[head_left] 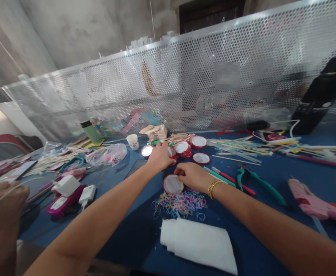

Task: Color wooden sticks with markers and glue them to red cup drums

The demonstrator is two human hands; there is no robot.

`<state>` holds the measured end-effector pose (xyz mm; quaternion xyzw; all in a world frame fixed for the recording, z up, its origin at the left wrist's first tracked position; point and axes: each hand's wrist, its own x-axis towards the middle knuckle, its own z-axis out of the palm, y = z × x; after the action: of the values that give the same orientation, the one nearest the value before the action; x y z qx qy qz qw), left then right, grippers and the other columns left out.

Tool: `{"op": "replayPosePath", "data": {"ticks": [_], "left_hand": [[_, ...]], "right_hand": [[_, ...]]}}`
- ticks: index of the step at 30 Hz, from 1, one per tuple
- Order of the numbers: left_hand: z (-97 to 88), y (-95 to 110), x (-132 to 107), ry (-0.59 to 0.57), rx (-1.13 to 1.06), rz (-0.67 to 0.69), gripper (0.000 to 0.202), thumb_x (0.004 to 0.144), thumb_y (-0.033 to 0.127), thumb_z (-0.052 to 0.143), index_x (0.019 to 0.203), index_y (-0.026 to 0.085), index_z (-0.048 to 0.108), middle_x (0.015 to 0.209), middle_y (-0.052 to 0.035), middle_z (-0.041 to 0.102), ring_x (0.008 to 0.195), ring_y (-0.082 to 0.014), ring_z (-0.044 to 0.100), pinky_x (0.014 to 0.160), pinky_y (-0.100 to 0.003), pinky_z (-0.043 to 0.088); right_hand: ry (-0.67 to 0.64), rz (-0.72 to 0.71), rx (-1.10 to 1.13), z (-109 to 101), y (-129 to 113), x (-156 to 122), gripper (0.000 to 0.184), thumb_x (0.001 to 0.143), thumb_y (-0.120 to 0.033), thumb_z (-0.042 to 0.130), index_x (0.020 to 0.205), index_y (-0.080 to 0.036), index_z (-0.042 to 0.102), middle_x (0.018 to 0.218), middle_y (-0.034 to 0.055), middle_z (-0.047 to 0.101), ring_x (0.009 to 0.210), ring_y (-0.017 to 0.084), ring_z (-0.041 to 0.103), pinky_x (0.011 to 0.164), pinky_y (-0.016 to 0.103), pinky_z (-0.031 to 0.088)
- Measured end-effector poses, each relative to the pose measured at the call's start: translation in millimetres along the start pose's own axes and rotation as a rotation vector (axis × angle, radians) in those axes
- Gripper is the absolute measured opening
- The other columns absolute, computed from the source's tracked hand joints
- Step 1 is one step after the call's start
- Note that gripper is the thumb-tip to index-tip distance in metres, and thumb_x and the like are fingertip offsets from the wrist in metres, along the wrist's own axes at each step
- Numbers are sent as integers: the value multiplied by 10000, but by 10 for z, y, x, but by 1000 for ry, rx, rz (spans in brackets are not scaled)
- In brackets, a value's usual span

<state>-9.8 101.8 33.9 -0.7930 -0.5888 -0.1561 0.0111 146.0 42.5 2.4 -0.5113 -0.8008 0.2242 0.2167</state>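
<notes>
My right hand [191,177], with a gold bracelet at the wrist, pinches the upper right edge of a red-rimmed white disc [173,185]. That disc rests above a pile of colourful small elastic bands [182,203]. Farther forward, my left hand [160,156] reaches over the red-rimmed pieces, its thumb apart from the fingers. A small green item [155,142] shows by its fingertips; whether they touch it is unclear. Just right of it are a stack of similar discs [183,149], another stack [198,142] and a single disc [201,158].
A folded white cloth [198,243] lies nearest me. On the right are teal-handled pliers [260,182], a pink glue gun [314,201] and thin sticks. A paper cup [132,142] stands behind, before a perforated metal screen [168,84]. Another person's hand [4,203] appears at left.
</notes>
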Motion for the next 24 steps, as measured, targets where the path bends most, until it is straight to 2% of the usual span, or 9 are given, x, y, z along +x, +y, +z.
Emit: {"op": "replayPosePath", "data": {"ticks": [6, 11, 16, 19, 22, 24], "left_hand": [[24, 90, -11, -14, 32, -17, 666, 707, 296, 718, 1319, 147, 501, 1267, -198, 533, 1149, -349, 592, 942, -410, 454], [29, 101, 5, -15, 60, -54, 677, 713, 313, 715, 1325, 135, 486, 1241, -210, 546, 1189, -372, 557, 947, -430, 435], [5, 39, -3, -18, 17, -41, 828, 676, 493, 781, 1342, 119, 463, 1315, -228, 533, 1256, -373, 516, 999, -419, 408], [-109, -31, -110, 89, -51, -17, 746, 745, 547, 720, 1318, 125, 496, 1348, -220, 537, 1295, -367, 487, 1036, -435, 390], [-238, -139, -304, 272, -161, 49, 458, 874, 419, 608, 1254, 170, 553, 1301, -148, 597, 1239, -288, 539, 1043, -414, 406], [-268, -224, -456, 398, -283, 37, 335, 917, 369, 548, 1208, 203, 564, 1249, -105, 622, 1185, -236, 566, 1002, -385, 448]], "right_hand": [[2, -4, -6, -3, 3, -3, 166, 796, -142, 614, 921, -184, 715, 904, 50, 758, 815, 167, 679, 691, 247, 445], [2, -8, -1, -7, 0, -2, 168, 796, -134, 613, 919, -185, 716, 891, 46, 756, 804, 161, 675, 696, 245, 446], [-4, -6, 24, -5, 6, 4, 163, 791, -128, 614, 910, -179, 714, 896, 55, 759, 807, 170, 679, 695, 254, 453], [3, -5, 51, 2, 14, 6, 164, 788, -127, 618, 914, -176, 711, 895, 56, 758, 806, 172, 677, 703, 261, 457], [16, 3, 100, 7, 26, 6, 151, 787, -129, 624, 902, -180, 708, 863, 42, 753, 778, 161, 671, 690, 255, 462], [42, 11, 142, 14, 35, 10, 154, 786, -133, 628, 910, -181, 705, 866, 37, 749, 782, 157, 669, 700, 254, 471]]}}
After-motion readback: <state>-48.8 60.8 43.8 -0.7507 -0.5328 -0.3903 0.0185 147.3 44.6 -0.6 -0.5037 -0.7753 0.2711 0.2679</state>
